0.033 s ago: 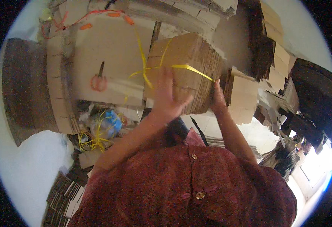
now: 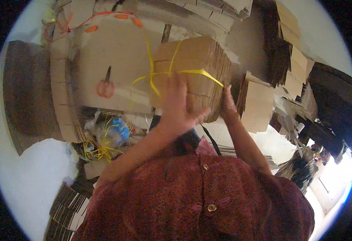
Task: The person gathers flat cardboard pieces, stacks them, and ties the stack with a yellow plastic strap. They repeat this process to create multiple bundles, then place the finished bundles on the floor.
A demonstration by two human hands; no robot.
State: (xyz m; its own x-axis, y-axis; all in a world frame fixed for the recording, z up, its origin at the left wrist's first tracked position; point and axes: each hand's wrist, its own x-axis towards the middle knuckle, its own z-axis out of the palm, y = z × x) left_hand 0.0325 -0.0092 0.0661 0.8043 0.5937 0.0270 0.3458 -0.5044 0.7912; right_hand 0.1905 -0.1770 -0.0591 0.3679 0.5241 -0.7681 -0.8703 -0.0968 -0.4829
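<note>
A thick bundle of flat brown cardboard (image 2: 202, 48) lies in front of me, its layered edges facing right. Yellow strapping (image 2: 194, 72) crosses over its top, with loose ends sticking out at the left. My left hand (image 2: 178, 104) is over the bundle's near left part, fingers spread and blurred by motion. On the right, my right hand (image 2: 229, 103) holds the layered side of the bundle near the strap. Its thumb side shows, while the other fingers are mostly hidden. Orange-handled scissors (image 2: 105, 86) lie to the left of the bundle.
Cardboard stacks (image 2: 29, 92) stand at the left, and more flat cardboard (image 2: 292, 60) at the right. A heap of yellow strapping (image 2: 99, 150) lies near a blue and clear plastic bundle (image 2: 119, 128). Red cord (image 2: 87, 17) and small orange pieces (image 2: 137, 22) are at the far left.
The cardboard bundle has shifted slightly to the left. My right hand has moved left with it, and the loose strap ends on the left have swung a little.
</note>
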